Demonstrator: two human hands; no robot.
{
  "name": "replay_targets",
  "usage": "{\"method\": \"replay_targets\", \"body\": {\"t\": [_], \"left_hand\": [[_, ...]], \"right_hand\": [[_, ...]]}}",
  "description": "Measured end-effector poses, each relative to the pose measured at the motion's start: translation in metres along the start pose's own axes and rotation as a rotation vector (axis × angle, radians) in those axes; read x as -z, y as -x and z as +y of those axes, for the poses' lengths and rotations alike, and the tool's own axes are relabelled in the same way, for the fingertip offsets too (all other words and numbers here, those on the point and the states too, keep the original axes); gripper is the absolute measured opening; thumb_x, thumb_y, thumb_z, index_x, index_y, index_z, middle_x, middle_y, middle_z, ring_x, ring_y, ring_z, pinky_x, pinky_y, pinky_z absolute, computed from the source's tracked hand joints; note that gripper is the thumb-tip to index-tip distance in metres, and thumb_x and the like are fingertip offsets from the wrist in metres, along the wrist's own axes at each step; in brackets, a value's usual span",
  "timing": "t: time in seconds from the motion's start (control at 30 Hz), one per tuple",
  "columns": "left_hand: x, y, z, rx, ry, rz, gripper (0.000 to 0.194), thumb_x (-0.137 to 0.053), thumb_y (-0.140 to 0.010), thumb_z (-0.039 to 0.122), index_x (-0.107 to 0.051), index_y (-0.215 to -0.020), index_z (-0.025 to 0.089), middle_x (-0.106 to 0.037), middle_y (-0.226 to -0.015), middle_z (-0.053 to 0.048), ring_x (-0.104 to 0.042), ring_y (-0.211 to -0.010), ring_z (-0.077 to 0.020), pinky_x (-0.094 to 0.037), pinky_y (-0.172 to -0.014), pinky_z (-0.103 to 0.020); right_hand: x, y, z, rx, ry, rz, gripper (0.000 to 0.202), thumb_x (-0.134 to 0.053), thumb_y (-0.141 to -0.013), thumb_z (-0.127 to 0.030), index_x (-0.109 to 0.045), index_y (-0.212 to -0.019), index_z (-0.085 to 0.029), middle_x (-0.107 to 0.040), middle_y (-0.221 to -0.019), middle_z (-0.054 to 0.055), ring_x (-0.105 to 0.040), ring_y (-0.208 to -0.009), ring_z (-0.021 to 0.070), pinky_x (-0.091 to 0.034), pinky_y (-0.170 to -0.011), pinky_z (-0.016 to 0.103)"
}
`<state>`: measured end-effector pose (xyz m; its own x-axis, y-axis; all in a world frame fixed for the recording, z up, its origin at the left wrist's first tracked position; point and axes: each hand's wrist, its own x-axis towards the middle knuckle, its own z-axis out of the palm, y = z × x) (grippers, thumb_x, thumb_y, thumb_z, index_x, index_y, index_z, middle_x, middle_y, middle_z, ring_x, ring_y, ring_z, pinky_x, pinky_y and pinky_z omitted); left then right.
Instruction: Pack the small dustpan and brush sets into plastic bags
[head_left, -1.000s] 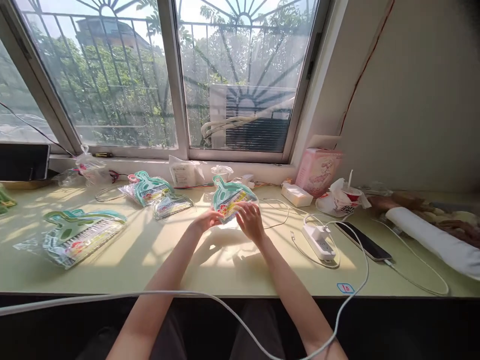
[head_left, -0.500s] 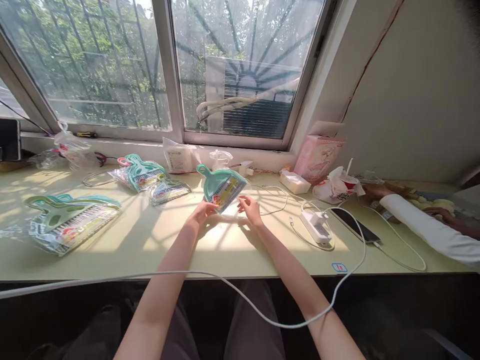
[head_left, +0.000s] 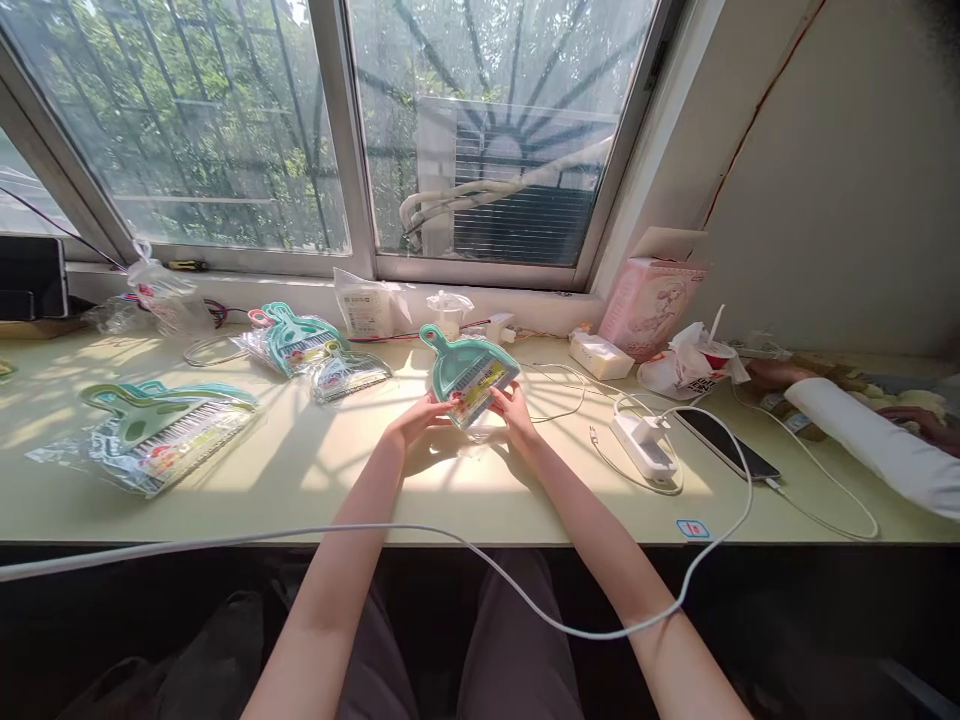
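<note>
Above the table, a teal mini dustpan and brush set [head_left: 466,366] in a clear bag is tilted, its looped handle up and to the left. Closed on its lower left edge is my left hand [head_left: 417,420]. My right hand [head_left: 516,413] pinches the lower right edge, fingertips at the printed label. On the left of the table lies a stack of bagged dustpan sets [head_left: 169,430]. Farther back are a teal and pink bunch of sets [head_left: 292,340] and a smaller bagged set [head_left: 349,372].
To the right are a white power strip [head_left: 643,446], a charging phone [head_left: 724,445], a pink box [head_left: 652,305] and a wrapped cup [head_left: 690,368]. A white cable [head_left: 555,625] hangs across my forearms. Another person's white sleeve [head_left: 870,435] reaches in at far right.
My right hand has moved in from beside the package and now grips its right edge. The dustpan set is turned slightly. The whole view has shifted a little.
</note>
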<state>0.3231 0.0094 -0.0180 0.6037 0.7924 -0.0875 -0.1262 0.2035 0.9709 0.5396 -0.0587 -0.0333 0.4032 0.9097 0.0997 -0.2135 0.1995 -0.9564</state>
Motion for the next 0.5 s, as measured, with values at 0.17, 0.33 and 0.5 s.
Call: {"method": "replay_targets", "body": {"t": [0.17, 0.33, 0.5], "left_hand": [[-0.008, -0.003, 0.001, -0.034, 0.036, 0.036, 0.038, -0.099, -0.09, 0.054, -0.085, -0.113, 0.026, -0.088, -0.117, -0.014, -0.083, -0.107, -0.033, -0.066, -0.097, -0.043], [-0.004, -0.01, 0.009, -0.035, 0.072, 0.33, 0.03, -0.084, -0.106, 0.05, -0.087, -0.114, 0.02, -0.087, -0.103, -0.015, -0.084, -0.097, -0.0284, -0.066, -0.092, -0.037], [0.006, -0.014, 0.018, -0.085, 0.274, 0.612, 0.027, -0.063, -0.119, 0.034, -0.083, -0.126, 0.019, -0.089, -0.108, -0.014, -0.085, -0.099, -0.0243, -0.068, -0.085, -0.031]], "right_hand": [[0.004, -0.004, -0.009, -0.029, 0.016, 0.064, 0.061, -0.096, -0.077, -0.056, -0.054, -0.115, -0.034, -0.083, -0.112, 0.007, -0.083, -0.119, 0.035, -0.073, -0.099, 0.053], [0.007, -0.006, -0.011, -0.013, 0.023, 0.024, 0.058, -0.097, -0.076, -0.05, -0.056, -0.114, -0.034, -0.08, -0.107, 0.007, -0.083, -0.113, 0.0353, -0.075, -0.091, 0.054], [0.003, -0.003, -0.009, -0.068, 0.014, -0.045, 0.049, -0.099, -0.073, -0.036, -0.066, -0.11, -0.031, -0.081, -0.095, 0.004, -0.084, -0.099, 0.0322, -0.076, -0.086, 0.049]]}}
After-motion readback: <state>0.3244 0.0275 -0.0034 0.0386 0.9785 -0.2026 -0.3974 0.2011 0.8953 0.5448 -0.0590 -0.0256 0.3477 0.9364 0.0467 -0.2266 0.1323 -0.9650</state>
